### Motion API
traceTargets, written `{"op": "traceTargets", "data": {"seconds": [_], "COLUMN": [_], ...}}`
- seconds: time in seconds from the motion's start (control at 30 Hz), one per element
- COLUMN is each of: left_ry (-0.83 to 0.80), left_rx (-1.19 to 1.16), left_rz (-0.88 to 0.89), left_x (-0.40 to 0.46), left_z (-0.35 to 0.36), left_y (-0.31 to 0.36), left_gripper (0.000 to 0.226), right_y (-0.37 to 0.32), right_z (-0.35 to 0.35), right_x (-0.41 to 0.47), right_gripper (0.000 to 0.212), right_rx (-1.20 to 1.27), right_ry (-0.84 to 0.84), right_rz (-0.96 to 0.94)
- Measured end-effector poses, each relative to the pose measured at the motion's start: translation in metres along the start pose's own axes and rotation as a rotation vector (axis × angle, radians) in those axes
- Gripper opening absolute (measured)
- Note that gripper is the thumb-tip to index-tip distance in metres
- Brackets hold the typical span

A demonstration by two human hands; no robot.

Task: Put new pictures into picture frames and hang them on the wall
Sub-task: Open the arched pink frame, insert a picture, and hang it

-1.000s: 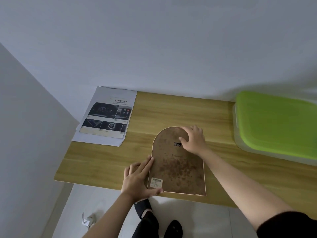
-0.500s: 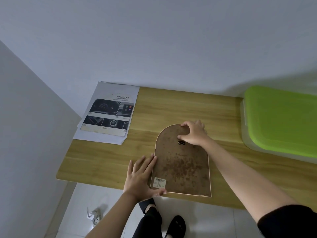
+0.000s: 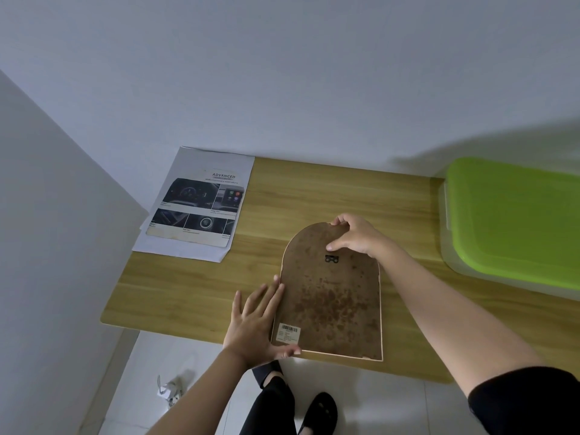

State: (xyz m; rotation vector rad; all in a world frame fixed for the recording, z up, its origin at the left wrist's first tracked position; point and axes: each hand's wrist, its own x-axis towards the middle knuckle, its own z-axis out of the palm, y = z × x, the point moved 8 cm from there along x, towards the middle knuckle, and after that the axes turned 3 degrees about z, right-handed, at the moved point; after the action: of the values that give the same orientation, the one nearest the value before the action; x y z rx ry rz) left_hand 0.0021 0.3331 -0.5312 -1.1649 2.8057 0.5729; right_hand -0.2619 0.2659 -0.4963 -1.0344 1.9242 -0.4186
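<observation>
An arch-topped picture frame (image 3: 332, 299) lies face down on the wooden table (image 3: 314, 196), its stained brown backing up, with a small black hanger near the top and a barcode sticker at the lower left. My right hand (image 3: 356, 235) pinches the frame's curved top edge, thumb on the backing. My left hand (image 3: 255, 324) rests flat with fingers spread against the frame's lower left side, thumb along the bottom edge. A printed page (image 3: 196, 208) with car-interior photos lies at the table's far left corner on white sheets.
A clear storage box with a green lid (image 3: 514, 218) stands on the table at the right. White walls rise behind the table and at the left. Below the table's front edge I see tiled floor, my dark shoes and a white plug (image 3: 171, 392).
My right hand slid from the hanger area up to the frame's curved top edge and now pinches it. My left hand stayed at the lower left side.
</observation>
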Motion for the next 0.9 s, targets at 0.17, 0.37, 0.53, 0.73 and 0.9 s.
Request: {"op": "traceTargets", "data": {"seconds": [0.17,0.37,0.53,0.73,0.9], "left_ry": [-0.032,-0.066,-0.073,-0.058,-0.052], "left_rx": [0.028,0.054,0.071,0.064,0.069], "left_rz": [0.016,0.027,0.028,0.032,0.065], "left_x": [0.001,0.0,0.001,0.001,0.001], "left_z": [0.002,0.005,0.006,0.004,0.002], "left_y": [0.0,-0.001,0.0,0.001,0.005], "left_gripper": [0.124,0.123,0.123,0.123,0.115], "right_y": [0.004,0.002,0.0,-0.007,-0.005], "right_z": [0.003,-0.005,-0.007,-0.013,-0.012], "right_x": [0.0,-0.008,-0.011,-0.011,-0.01], "right_gripper": [0.053,0.052,0.051,0.051,0.049], "right_rx": [-0.076,-0.076,-0.085,-0.057,-0.047], "right_ry": [0.1,0.076,0.041,0.001,0.0], "right_rz": [-0.026,-0.036,-0.045,-0.036,-0.061]}}
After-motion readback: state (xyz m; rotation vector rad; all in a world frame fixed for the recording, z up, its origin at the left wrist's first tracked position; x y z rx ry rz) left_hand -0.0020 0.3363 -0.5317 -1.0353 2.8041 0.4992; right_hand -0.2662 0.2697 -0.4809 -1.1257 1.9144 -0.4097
